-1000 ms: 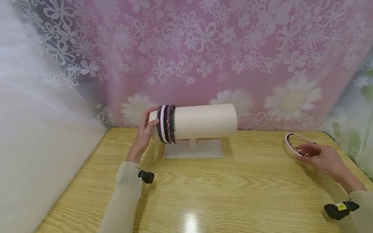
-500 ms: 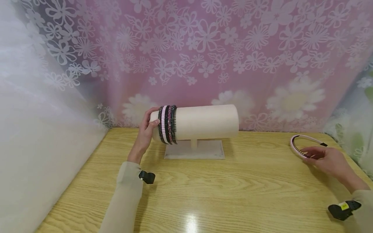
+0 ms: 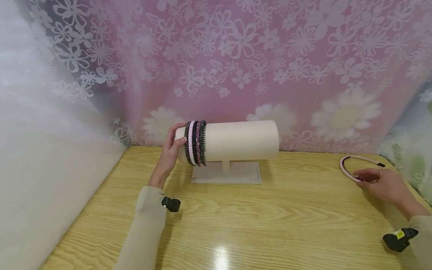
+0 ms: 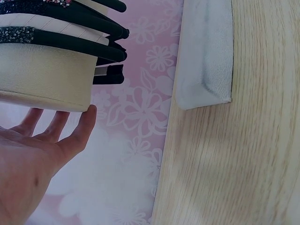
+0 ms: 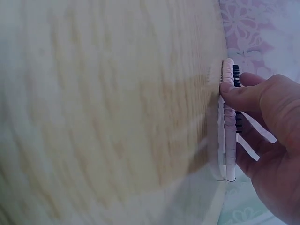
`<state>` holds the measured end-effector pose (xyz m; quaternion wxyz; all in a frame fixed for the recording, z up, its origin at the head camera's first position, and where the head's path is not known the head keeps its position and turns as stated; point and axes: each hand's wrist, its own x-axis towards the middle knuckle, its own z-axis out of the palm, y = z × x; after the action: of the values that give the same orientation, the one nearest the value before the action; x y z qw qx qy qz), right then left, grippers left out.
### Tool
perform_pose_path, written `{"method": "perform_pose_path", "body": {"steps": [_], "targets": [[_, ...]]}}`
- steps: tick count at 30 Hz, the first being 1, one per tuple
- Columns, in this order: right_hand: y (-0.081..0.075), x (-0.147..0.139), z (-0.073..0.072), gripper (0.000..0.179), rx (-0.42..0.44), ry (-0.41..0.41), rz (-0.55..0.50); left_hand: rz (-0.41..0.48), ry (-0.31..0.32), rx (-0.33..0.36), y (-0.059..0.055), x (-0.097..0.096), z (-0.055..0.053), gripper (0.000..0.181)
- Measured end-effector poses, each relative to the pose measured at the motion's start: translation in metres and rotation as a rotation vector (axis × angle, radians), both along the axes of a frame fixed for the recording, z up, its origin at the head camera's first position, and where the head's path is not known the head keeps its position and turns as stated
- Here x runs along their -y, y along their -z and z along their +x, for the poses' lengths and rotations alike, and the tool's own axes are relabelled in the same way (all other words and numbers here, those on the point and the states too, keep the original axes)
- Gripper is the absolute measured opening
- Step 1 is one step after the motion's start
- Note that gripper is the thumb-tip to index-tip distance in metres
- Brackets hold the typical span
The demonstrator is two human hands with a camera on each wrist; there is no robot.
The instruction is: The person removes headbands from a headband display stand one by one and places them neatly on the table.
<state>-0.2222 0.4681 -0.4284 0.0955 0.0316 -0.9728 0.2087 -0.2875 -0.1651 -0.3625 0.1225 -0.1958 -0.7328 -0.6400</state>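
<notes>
A cream cylindrical headband stand (image 3: 243, 140) stands at the back of the table on a flat base (image 3: 206, 176). Several headbands (image 3: 198, 146), dark glittery ones and one pale pink among them, circle its left part. My left hand (image 3: 166, 159) grips the cylinder's left end, thumb in front beside the outermost band; the left wrist view has its fingertips against the end's edge. At the far right, my right hand (image 3: 388, 185) pinches a pale pink headband (image 5: 229, 145) with dark comb teeth inside. This headband lies low at the tabletop, its black tip pointing right.
The wood-grain table (image 3: 256, 225) reaches back to a pink floral curtain (image 3: 236, 67). Pale sheeting (image 3: 50, 150) hangs along the left side. Small black cameras (image 3: 171, 204) are worn on both wrists.
My right hand has moved slightly right with the pink headband, and more of the band's black tip shows. The left hand keeps its hold on the stand's end.
</notes>
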Motion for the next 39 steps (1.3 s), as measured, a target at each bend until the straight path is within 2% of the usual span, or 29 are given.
{"method": "perform_pose_path", "body": {"steps": [12,21,29,36,39], "targets": [[0.002,-0.011,0.004,0.035,-0.016,0.103,0.081,0.016,0.001,-0.009,0.001,0.0,-0.001,0.051],[0.003,-0.014,0.006,0.03,-0.011,0.105,0.073,0.003,0.004,-0.006,0.001,0.001,0.0,0.051],[0.006,-0.02,0.001,0.033,-0.007,0.118,0.061,0.0,0.003,-0.013,0.001,0.0,-0.002,0.053],[0.006,-0.019,0.004,0.045,0.002,0.136,0.067,-0.013,-0.008,-0.01,0.001,0.0,-0.001,0.05],[0.006,-0.017,0.007,0.049,-0.02,0.138,0.06,-0.015,-0.01,-0.006,0.002,0.0,-0.001,0.05]]}}
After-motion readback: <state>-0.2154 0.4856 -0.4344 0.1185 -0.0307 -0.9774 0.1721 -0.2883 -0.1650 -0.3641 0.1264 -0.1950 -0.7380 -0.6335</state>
